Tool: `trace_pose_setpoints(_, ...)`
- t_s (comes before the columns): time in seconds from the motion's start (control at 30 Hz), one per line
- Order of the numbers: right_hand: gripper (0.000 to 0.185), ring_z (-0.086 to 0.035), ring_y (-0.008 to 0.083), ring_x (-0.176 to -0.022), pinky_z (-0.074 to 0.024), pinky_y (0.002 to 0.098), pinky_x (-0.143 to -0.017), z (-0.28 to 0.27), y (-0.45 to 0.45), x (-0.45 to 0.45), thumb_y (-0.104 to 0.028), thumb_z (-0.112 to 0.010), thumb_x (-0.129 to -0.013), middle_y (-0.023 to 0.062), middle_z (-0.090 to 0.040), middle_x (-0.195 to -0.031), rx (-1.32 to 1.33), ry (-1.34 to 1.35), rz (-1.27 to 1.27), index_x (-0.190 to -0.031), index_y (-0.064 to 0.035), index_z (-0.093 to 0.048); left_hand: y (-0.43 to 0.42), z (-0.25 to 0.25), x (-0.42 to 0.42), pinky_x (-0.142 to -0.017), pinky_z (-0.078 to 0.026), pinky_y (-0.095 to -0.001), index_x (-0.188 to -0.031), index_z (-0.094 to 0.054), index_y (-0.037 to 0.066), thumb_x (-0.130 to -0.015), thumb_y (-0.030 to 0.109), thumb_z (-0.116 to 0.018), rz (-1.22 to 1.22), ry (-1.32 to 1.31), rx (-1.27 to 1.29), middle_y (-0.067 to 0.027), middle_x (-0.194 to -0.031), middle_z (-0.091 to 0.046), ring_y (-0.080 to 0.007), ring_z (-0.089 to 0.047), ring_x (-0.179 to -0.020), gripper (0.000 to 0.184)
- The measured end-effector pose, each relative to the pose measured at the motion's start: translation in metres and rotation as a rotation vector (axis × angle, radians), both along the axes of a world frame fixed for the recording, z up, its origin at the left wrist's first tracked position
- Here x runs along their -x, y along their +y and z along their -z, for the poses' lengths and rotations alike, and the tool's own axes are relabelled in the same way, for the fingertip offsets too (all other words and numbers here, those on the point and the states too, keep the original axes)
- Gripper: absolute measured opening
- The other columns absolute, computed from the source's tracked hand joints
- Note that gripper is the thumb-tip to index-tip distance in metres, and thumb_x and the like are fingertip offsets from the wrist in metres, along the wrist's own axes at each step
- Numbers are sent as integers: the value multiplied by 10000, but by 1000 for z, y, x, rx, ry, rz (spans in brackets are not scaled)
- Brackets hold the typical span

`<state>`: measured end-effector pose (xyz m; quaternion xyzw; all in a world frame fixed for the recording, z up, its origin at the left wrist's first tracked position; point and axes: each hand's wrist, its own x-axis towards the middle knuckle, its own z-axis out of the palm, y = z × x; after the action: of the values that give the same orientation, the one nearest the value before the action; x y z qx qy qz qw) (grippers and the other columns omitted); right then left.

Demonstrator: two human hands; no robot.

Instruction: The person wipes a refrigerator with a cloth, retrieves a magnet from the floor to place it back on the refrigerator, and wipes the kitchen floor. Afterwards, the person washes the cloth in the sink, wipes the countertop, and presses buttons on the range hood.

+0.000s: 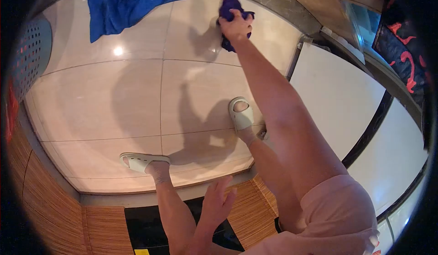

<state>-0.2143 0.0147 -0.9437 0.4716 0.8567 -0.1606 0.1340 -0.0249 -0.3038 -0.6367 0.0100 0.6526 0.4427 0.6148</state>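
Observation:
A dark purple cloth [230,8] lies bunched on the tiled floor at the top, under my right hand [236,27]. The fingers of that hand are curled over the cloth and press it to the tiles. My left hand [218,201] is near the bottom middle, in front of my leg, with its fingers apart and nothing in it. A blue cloth [125,9] is spread on the floor at the top left, apart from both hands.
My feet in pale slippers [242,113] stand on the floor tiles [137,91]. A perforated grey basket [34,50] is at the left edge. White panels [335,97] line the right side. Wood-patterned flooring [107,230] and a black piece [146,225] are at the bottom.

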Motion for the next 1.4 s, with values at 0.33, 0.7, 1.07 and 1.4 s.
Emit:
trace_pose_setpoints(0.33,208,-482,402,-1010,-442,446,-890,-25,-132,-14,-97,-534,-817,176,-392,-1212,-20,31,44,-992,-147,-635,-32,-14,8,-874,-443,-449,-1166,-509,53,-857,189,-578,-72,96,-52,-174,-1128,-550,-360,-534,-1040,345)
trace_pose_setpoints(0.7,396,-650,264,-800,-547,366,-749,-50,-335,-52,-40,-650,-670,133,-647,-881,1088,23,370,-1064,-47,-614,-71,-12,3,-900,-430,-450,-1235,-472,68,-853,219,-556,93,95,50,-161,-1181,-516,-329,-509,-1083,419)
trace_pose_setpoints(1.07,691,-599,240,-912,-532,372,-795,-375,-383,53,-26,-652,-691,127,-571,-1055,2277,-77,248,-1322,-67,-373,-95,28,-65,-940,-410,-457,-1251,-492,96,-854,292,-523,-153,198,69,-202,-1177,-541,-365,-497,-1120,444)
trace_pose_setpoints(1.4,758,-565,249,-965,-528,440,-778,-622,-389,45,-25,-634,-689,119,-517,-1122,2158,-381,247,-1367,-172,-330,-168,-143,-1,-1018,-355,-410,-1241,-504,46,-854,284,-521,-463,285,195,-217,-1228,-528,-362,-468,-1173,455)
